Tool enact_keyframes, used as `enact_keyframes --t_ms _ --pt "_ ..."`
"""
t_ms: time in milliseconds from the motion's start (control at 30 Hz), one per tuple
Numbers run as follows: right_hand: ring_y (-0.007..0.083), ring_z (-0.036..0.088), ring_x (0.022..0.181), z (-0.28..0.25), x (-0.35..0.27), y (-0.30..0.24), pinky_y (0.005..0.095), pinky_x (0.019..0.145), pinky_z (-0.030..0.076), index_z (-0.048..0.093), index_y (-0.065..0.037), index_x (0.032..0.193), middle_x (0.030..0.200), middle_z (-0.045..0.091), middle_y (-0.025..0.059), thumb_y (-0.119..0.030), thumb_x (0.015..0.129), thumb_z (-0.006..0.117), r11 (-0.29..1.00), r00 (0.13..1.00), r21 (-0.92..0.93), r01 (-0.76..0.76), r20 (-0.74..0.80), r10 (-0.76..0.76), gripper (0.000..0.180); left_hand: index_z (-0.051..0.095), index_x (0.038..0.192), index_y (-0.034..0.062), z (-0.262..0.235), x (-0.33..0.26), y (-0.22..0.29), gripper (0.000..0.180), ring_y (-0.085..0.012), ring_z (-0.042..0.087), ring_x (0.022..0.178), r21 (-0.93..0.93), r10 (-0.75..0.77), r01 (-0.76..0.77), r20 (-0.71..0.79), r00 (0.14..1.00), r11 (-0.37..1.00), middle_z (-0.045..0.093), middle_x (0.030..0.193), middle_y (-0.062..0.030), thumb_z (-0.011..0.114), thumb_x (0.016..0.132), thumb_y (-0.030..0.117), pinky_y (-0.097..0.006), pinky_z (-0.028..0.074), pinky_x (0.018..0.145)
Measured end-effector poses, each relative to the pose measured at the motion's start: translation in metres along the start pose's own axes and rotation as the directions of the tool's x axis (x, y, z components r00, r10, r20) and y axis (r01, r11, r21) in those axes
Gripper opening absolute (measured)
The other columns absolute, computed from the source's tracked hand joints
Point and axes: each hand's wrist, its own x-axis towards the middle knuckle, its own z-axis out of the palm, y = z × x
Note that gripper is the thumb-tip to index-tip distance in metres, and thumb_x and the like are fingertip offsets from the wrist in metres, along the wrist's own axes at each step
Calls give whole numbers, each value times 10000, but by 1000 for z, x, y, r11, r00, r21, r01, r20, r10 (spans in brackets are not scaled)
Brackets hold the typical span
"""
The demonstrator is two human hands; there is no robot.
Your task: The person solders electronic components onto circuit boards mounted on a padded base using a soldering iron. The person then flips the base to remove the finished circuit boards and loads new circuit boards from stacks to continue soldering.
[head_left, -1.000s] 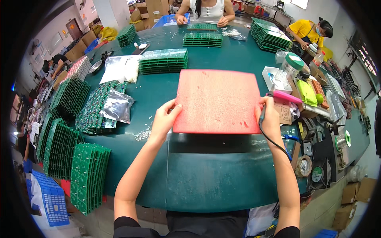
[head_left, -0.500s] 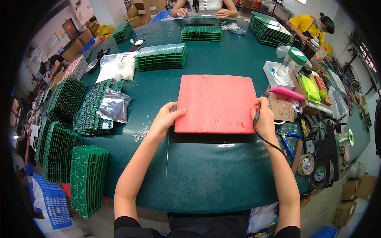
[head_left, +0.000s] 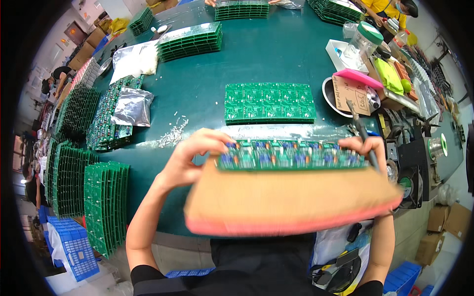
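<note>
A circuit board (head_left: pixel 291 155) filled with small parts lies against the brown face of a foam-backed board (head_left: pixel 289 197), whose red foam edge tilts toward me. My left hand (head_left: pixel 200 153) clasps the left end of both, fingers over the top. At the other end my right hand (head_left: pixel 369 150) grips the circuit board too, with a soldering iron (head_left: pixel 363 129) tucked between its fingers, tip pointing away. Motion blurs the boards. Beyond them on the table sits a stack of green circuit boards (head_left: pixel 269 103), touched by neither hand.
Small white loose parts (head_left: pixel 174 134) are scattered left of the green stack. Stacks of boards (head_left: pixel 106 207) line the left side, near a silver bag (head_left: pixel 133 107). Rightward are a round bowl (head_left: pixel 328 96), a cardboard piece (head_left: pixel 351 96), a lidded jar (head_left: pixel 364 40) and a solder spool (head_left: pixel 436 147).
The red foam board has been lifted and tipped toward me, turning its brown face and a populated circuit board into view. The green stack it hid now shows. My view has shifted downward.
</note>
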Motion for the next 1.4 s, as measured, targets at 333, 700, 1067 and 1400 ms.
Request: enact_keyframes --t_ms 333,700,1067,1400 --pt "336 578 1096 -26 -39 46 398 903 498 509 -90 843 1230 640 83 -8 708 661 544 875 -699 464 458 -158 219 678 931 201 34 -35 -19 279 -128 477 647 595 186 -375 356 916 711 666 1186 40 695 690 62 -281 363 621" --pt "307 571 1075 -14 -32 13 436 900 473 520 -91 809 1185 665 77 -108 720 643 331 850 -786 523 507 -141 152 649 985 81 34 -22 5 306 -191 504 686 547 59 -171 216 975 820 666 1067 -38 638 686 17 -308 401 644" --pt "274 624 814 117 -66 -9 355 702 508 626 58 1098 898 615 179 -123 864 647 899 980 -427 96 -115 -160 296 555 980 25 58 -17 21 117 -161 534 696 -58 -658 666 -236 715 744 548 776 -73 625 895 65 -298 461 673" --pt "252 652 758 154 -51 14 319 680 536 641 66 1056 839 646 164 21 807 667 926 990 -373 60 -99 -104 254 567 908 26 52 -22 5 98 -266 646 931 303 -437 458 -137 889 836 666 980 -98 631 841 -6 -350 521 811"
